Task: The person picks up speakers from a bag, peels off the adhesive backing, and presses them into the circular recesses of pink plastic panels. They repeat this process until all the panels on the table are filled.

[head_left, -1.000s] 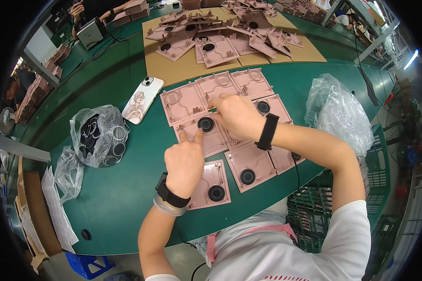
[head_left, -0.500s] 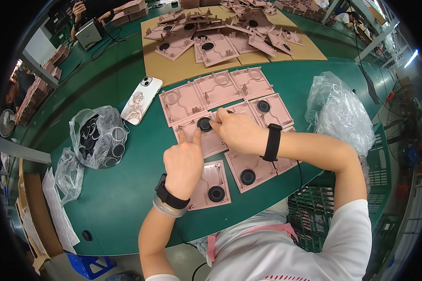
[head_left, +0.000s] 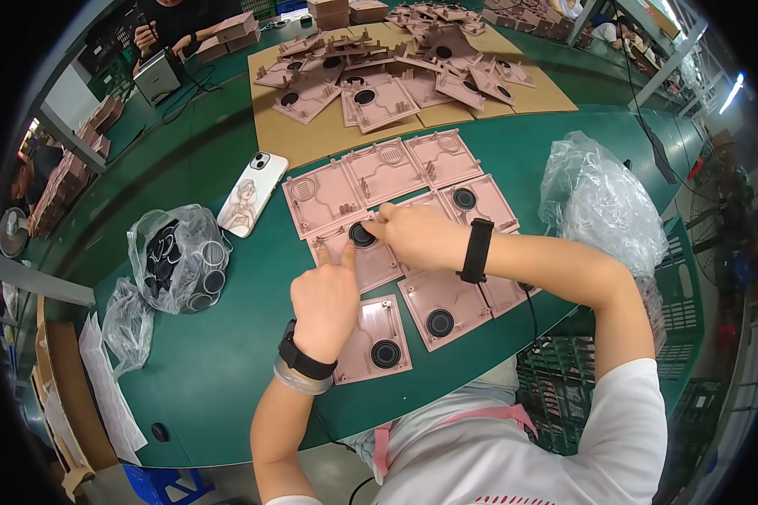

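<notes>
On a panel (head_left: 379,270) inside the tabletop's (head_left: 219,379) near edge, a disc (head_left: 361,236) is touched by the right hand (head_left: 421,237), grip unclear; nothing is gripped by the left hand (head_left: 325,305).

I could see little of the pink panel (head_left: 432,200) under the right hand (head_left: 417,237), and the top edge cut off the co-worker in black (head_left: 179,18).

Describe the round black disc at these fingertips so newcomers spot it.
On the green tabletop lie rows of pink plastic panels. The round black disc sits in the middle row's leftmost panel. Only this visible disc has the left hand and right hand alongside.
</notes>
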Demonstrator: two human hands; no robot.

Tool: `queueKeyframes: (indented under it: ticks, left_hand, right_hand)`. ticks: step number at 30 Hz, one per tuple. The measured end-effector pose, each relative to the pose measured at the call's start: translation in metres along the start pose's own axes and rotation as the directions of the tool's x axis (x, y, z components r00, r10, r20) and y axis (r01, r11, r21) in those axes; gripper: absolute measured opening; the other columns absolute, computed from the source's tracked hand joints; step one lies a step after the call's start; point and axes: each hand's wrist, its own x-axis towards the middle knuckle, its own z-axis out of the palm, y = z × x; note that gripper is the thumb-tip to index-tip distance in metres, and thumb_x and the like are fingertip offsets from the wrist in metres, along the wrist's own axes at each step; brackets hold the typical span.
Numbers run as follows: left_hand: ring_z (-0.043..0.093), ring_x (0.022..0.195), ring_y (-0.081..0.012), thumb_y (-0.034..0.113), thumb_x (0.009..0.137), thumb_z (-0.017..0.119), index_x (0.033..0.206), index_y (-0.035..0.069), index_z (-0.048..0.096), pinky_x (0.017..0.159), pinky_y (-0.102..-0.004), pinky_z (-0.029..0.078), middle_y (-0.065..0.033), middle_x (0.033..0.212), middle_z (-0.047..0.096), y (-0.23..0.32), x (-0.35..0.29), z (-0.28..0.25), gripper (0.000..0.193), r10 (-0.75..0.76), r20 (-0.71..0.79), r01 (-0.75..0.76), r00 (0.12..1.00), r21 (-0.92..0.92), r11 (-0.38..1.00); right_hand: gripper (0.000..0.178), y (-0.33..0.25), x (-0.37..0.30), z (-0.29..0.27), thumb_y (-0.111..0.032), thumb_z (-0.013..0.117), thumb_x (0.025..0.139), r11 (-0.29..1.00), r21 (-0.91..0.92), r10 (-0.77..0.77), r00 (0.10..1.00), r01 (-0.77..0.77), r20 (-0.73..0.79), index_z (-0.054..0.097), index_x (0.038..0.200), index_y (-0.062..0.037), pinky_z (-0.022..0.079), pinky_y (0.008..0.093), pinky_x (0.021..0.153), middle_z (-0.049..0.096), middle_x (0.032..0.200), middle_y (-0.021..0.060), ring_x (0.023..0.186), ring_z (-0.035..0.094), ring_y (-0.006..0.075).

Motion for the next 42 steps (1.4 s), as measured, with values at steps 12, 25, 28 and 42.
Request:
queueKeyframes:
  ticks: [12,25,28,42]
  left_hand:
    - [0.066,0.061,-0.0274,0.008,0.080,0.053,0.125,0.008,0.057,0.052,-0.0337,0.052,-0.0251,0.110,0.062,-0.005,0.006,-0.008,0.045,0.002,0.063,0.001,0.998,-0.054,0.999]
    - [0.057,0.099,-0.0432,0.000,0.077,0.066,0.138,0.001,0.032,0.078,-0.0431,0.051,-0.0252,0.119,0.052,0.016,-0.010,-0.066,0.069,-0.074,-0.187,-0.117,0.980,-0.828,0.548]
    - [0.058,0.097,-0.0416,0.003,0.078,0.069,0.138,0.001,0.034,0.078,-0.0419,0.052,-0.0243,0.119,0.052,0.036,-0.013,-0.066,0.069,0.094,-0.088,-0.112,0.992,-0.949,0.295]
    - [0.062,0.075,-0.0062,0.009,0.089,0.066,0.099,0.001,0.058,0.061,-0.0167,0.045,-0.0035,0.087,0.066,0.051,0.045,-0.070,0.015,-0.024,0.300,0.285,0.954,-0.926,-0.246]
  right_hand:
    - [0.040,-0.008,0.009,-0.001,-0.006,0.057,0.079,0.996,-0.084,-0.013,0.995,0.021,0.101,0.054,0.118,0.0008,0.053,0.0406,0.068,0.056,0.097,0.0218,0.081,0.063,0.0355]
    - [0.020,-0.034,-0.067,-0.055,-0.013,0.070,0.082,0.710,0.698,0.138,0.952,0.097,-0.273,0.067,0.100,-0.0049,0.043,0.0251,0.056,0.062,0.082,0.0064,0.064,0.055,0.0096]
    - [0.017,-0.038,-0.093,-0.054,-0.012,0.070,0.084,0.581,0.812,0.140,0.990,-0.055,-0.033,0.066,0.098,-0.0040,0.038,0.0186,0.055,0.061,0.082,0.0015,0.062,0.049,0.0023]
    - [0.013,0.011,-0.101,-0.053,-0.010,0.066,0.089,-0.104,0.975,0.478,0.870,0.195,-0.123,0.059,0.093,-0.0004,0.045,0.0193,0.064,0.061,0.085,-0.0005,0.075,0.056,0.0031]
